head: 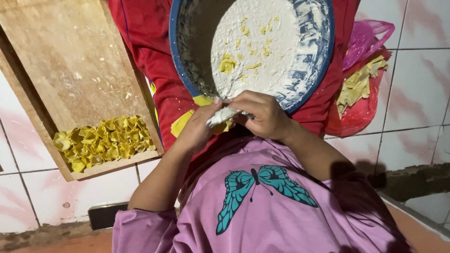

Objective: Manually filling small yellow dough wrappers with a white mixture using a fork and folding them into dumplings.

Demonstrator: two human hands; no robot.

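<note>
Your left hand (197, 129) and right hand (262, 115) meet fingertip to fingertip, together pinching a small floured dumpling wrapper (222, 117). Just beyond your fingers sits the blue-rimmed bowl (180, 61) of white filling. A wooden tray (70, 61) of folded yellow dumplings (103, 140) lies well apart, left of your left hand.

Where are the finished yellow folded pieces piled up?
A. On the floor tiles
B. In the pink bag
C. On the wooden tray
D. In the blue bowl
C: the folded pieces lie heaped at the low end of the wooden tray, while the blue bowl holds a white filling with only a few yellow scraps.
</note>
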